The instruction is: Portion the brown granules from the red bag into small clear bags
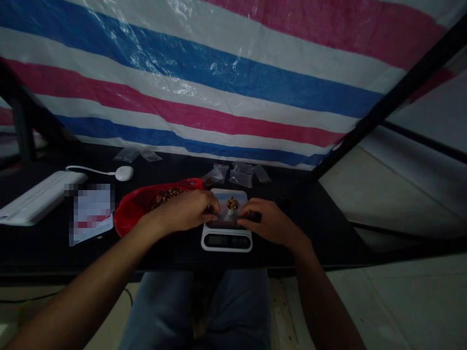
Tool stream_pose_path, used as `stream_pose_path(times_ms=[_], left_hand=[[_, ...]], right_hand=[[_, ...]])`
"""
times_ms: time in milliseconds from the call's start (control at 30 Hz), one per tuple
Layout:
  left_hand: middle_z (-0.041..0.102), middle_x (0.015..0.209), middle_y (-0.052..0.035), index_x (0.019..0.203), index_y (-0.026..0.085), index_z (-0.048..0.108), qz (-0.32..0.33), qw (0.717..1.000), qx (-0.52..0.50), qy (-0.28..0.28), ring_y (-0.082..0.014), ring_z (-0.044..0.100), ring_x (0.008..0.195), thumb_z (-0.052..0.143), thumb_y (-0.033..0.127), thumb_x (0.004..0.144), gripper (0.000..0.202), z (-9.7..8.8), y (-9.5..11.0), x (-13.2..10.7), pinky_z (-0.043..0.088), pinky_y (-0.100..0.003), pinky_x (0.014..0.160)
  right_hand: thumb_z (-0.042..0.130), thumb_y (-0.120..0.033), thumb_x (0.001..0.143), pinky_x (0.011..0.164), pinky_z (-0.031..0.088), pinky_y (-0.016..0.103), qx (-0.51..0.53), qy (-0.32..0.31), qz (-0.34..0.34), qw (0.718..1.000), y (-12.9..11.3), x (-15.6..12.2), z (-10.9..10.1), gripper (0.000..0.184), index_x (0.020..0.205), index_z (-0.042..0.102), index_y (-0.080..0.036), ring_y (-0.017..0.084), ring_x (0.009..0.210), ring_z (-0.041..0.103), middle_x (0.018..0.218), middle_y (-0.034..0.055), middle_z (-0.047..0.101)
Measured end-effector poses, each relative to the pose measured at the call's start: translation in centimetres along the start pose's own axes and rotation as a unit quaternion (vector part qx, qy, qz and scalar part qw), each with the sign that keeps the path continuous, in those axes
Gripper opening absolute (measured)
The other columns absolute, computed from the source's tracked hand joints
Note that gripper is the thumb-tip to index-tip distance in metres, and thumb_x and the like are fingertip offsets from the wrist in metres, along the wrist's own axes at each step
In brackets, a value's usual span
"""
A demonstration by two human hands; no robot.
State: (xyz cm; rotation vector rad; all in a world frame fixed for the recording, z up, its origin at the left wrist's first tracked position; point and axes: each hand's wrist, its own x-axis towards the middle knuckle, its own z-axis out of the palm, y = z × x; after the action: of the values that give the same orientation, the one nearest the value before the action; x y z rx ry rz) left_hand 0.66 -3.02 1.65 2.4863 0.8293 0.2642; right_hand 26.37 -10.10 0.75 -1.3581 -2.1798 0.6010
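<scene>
A white kitchen scale (226,245) with a dark display lies near the table's front edge. On its platform stands a small pale container (231,212) topped with brown nut-like or bean-like pieces (232,202). My left hand (193,209) is at the platform's left side, its fingers curled and tips close together. At the right side, my right hand (268,218) has its thumb and fingers bent into a pinch. What either pinch holds, if anything, is too dark and small to make out. A red bag (127,209) of similar brown pieces lies open under my left forearm.
Small clear plastic bags (241,179) lie behind the scale, with others (127,154) at the back left. To the left are a blurred printed packet (93,209), a long white device (44,197) and a white corded puck (124,173). A striped sheet (204,112) hangs behind the black table (164,257).
</scene>
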Motion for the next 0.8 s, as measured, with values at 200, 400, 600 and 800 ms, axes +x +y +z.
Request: stream_pose_path(times_ms=[200,400,600,800], left_hand=[[0.077,0.101,-0.0042,0.099,0.023,0.077,0.018,0.999,0.004,0.029,-0.0205,0.071,0.093,0.061,0.024,0.096,0.016,0.5,-0.1,0.1,0.051,-0.030,0.085],[0.074,0.108,-0.0037,0.110,0.026,0.076,0.026,0.993,0.025,0.113,-0.0213,0.070,0.098,0.058,0.028,0.099,0.021,0.4,2.3,0.6,0.050,-0.033,0.087],[0.077,0.108,-0.0014,0.113,0.026,0.073,-0.002,0.992,-0.011,0.126,-0.0201,0.071,0.093,0.062,0.024,0.095,0.021,1.7,2.6,1.0,0.051,-0.031,0.082],[0.077,0.107,-0.0001,0.111,0.026,0.070,-0.019,0.990,-0.032,0.135,-0.0191,0.072,0.091,0.061,0.020,0.092,0.021,1.7,2.1,0.8,0.052,-0.030,0.080]], right_hand=[[0.069,-0.012,0.089,0.083,0.051,0.031,0.011,-0.009,-0.008,1.000,0.1,-0.1,0.4,0.013,0.090,0.078,-0.021,0.018,0.090,0.069,0.097,0.0043,0.076],[0.068,-0.016,0.088,0.073,0.049,0.028,0.072,0.102,0.011,0.992,0.8,1.3,0.0,0.009,0.088,0.077,-0.019,0.015,0.078,0.063,0.088,0.0029,0.072],[0.066,-0.016,0.088,0.071,0.048,0.027,0.100,0.105,0.018,0.989,0.7,2.7,1.0,0.012,0.089,0.077,-0.019,0.014,0.076,0.063,0.087,0.0032,0.073],[0.065,-0.021,0.091,0.072,0.048,0.028,0.091,0.108,0.019,0.990,1.0,2.7,0.6,0.013,0.091,0.078,-0.019,0.016,0.079,0.065,0.091,0.0045,0.075]])
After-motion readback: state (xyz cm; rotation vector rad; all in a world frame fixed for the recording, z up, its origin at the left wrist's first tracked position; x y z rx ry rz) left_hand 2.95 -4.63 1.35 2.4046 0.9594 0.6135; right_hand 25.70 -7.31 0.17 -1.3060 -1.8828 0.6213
